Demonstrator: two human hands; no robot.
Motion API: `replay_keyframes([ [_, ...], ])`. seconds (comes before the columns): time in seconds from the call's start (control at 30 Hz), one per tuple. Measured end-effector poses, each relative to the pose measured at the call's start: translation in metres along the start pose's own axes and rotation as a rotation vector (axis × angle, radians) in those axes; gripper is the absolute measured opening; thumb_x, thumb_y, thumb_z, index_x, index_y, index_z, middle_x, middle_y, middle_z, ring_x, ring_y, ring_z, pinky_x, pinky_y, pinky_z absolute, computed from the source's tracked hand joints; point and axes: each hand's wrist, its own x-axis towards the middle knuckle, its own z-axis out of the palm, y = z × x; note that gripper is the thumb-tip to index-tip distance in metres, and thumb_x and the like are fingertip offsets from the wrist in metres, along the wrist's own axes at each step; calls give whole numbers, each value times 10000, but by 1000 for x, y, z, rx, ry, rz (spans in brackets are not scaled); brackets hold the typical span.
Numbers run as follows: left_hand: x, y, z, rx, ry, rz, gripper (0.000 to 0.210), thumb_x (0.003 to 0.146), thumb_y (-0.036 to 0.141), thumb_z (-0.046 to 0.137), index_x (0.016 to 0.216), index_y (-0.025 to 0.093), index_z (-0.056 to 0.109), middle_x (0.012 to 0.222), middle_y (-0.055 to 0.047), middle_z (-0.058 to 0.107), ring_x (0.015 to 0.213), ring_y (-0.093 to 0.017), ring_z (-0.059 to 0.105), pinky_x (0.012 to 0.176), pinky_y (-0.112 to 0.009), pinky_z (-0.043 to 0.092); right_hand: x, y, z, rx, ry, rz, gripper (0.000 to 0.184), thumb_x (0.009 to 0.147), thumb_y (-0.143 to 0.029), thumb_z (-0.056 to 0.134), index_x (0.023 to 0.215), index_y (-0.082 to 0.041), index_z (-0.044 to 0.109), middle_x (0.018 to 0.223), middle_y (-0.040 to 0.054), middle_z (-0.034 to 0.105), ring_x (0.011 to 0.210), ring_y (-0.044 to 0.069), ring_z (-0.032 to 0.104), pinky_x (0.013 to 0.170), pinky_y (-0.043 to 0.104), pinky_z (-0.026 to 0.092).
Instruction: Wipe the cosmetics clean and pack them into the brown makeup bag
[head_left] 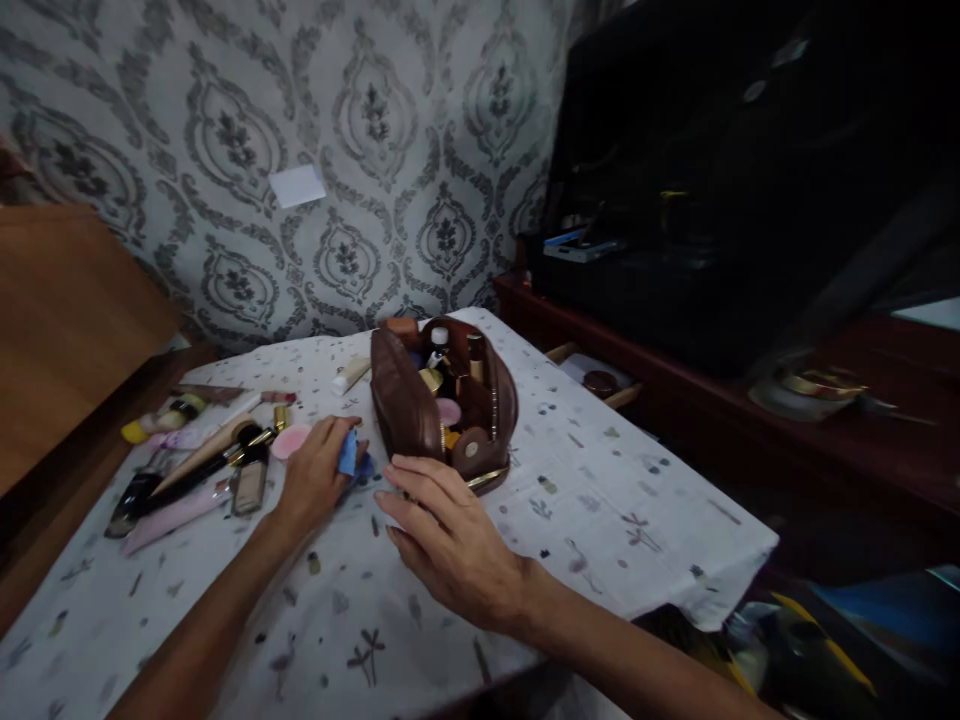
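Note:
A brown makeup bag (405,400) stands unzipped on the patterned tablecloth, with several small bottles, tubes and compacts inside. My left hand (319,470) is closed around a crumpled blue cloth or wipe (348,452) to the left of the bag. At the bag's front lower edge is my right hand (461,545), its fingers stretched and slightly apart; whether they touch the leather is hard to see. Beside my left hand sits a round pink compact (290,441). Further left lie a foundation bottle (250,485), a pink tube (176,515) and several brushes and cosmetics.
A cream tube with a white cap (349,377) lies behind my left hand. The tablecloth (600,500) runs to the table's right edge, near a partly open drawer (596,378). A dark television (720,180) stands at right; a wooden panel (75,320) rises at left.

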Motion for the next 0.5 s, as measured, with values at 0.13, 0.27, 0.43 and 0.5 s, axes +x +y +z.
replay_keyframes([
  [0.13, -48, -20, 12, -12, -220, 34, 465, 907, 308, 544, 1355, 181, 537, 1388, -175, 560, 1312, -323, 495, 1066, -484, 443, 1, -6, 29, 188, -228, 83, 448, 962, -211, 538, 1396, -130, 464, 1334, 191, 596, 1311, 265, 523, 1059, 491, 521],
  [0.27, -63, -24, 7, 8, -300, 25, 457, 877, 211, 542, 1333, 230, 562, 1459, -145, 516, 1383, -331, 425, 1108, -500, 414, 7, -2, 67, 294, -345, 291, 475, 979, -267, 516, 1424, -129, 424, 1398, 213, 537, 1340, 274, 504, 1099, 524, 476],
  [0.43, -60, -29, 2, 37, -246, -59, 410, 851, 104, 461, 1221, 178, 620, 1144, -145, 644, 1069, -284, 587, 939, -411, 517, 18, 1, 107, 376, -351, 418, 470, 1004, -303, 447, 1426, -102, 401, 1411, 218, 520, 1348, 274, 493, 1138, 525, 422],
  [0.5, -63, -34, 1, 59, -219, -100, 356, 862, 102, 444, 1156, 153, 637, 1080, -155, 641, 1034, -290, 589, 892, -416, 520, 19, 1, 119, 389, -341, 461, 481, 1001, -310, 438, 1423, -84, 396, 1403, 229, 521, 1340, 282, 497, 1131, 528, 423],
])
